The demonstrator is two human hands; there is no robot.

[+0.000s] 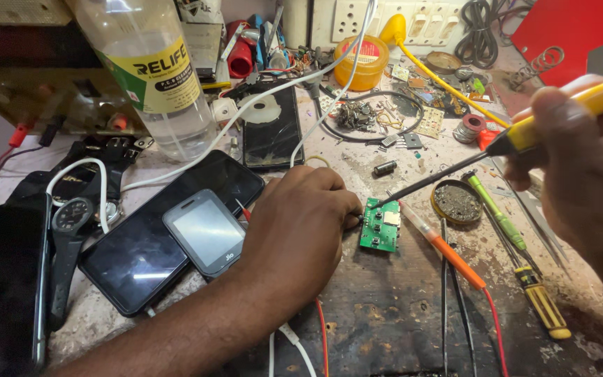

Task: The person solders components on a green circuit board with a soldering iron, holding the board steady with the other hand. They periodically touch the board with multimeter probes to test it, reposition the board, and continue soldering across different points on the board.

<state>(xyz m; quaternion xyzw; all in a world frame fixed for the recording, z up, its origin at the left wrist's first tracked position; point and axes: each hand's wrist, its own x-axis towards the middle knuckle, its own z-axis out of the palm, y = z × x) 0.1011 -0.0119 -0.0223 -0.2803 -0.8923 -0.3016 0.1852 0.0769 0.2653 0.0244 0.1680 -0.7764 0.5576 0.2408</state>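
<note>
While my left hand [301, 227] curls down, fingertips pinning the small green circuit board [380, 225] steady, my right hand [584, 167], at two o'clock, grips the yellow-handled soldering iron [525, 132], tip touching the board's top edge.

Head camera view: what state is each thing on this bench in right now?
Left hand: resting by the board's left edge.
Right hand: gripping the soldering iron.
Soldering iron: tip at the board's top edge.
Green circuit board: lying flat, bare.
Small phone: screen dark.
Clear bottle: upright.
</note>
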